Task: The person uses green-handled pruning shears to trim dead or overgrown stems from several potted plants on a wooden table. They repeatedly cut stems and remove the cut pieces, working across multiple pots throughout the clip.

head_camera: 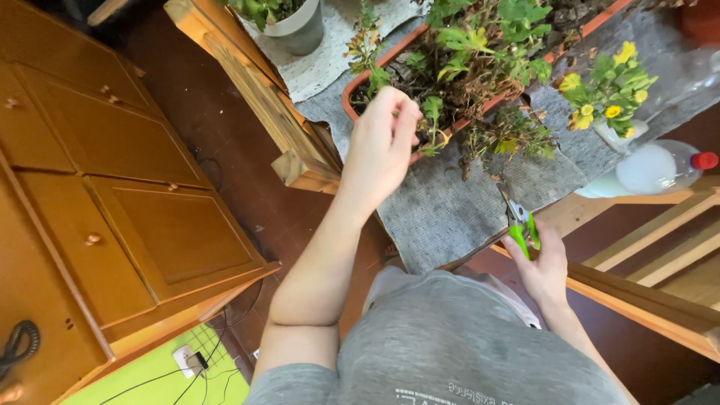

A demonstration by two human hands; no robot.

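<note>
— Where are the hands, from where you stand?

— The left hand (381,146) is up at centre frame, fingers curled in, fingertips pinched at a small green sprig (430,109) on the near edge of the orange planter trough (352,88); whether it truly has hold of the stem I cannot tell, since the back of the hand hides the pads.

— And the other?

— The right hand (541,264) sits lower right, wrapped closed round the green handles of the pruning shears (519,222); the blades point up toward the trough, just below a dangling clump of dry stems (504,135), not touching it; the blades look nearly together.

— What is it all resting on?

— A grey felt mat (450,210) spread over a wooden bench (259,90); the mat's corner hangs toward the person's grey shirt; dark reddish floor (225,142) beneath; a wooden cabinet (112,187) with small knobs fills the left side; a lime-green mat (157,379) with cables lies at bottom left.

— Anything crowding them?

— A small white pot of yellow flowers (611,94) at upper right, well apart from the shears; a clear plastic bottle with a red cap (664,165) lying beside it; a grey pot (300,26) at the top; the trough's tangled foliage overhangs the mat between both hands.
</note>
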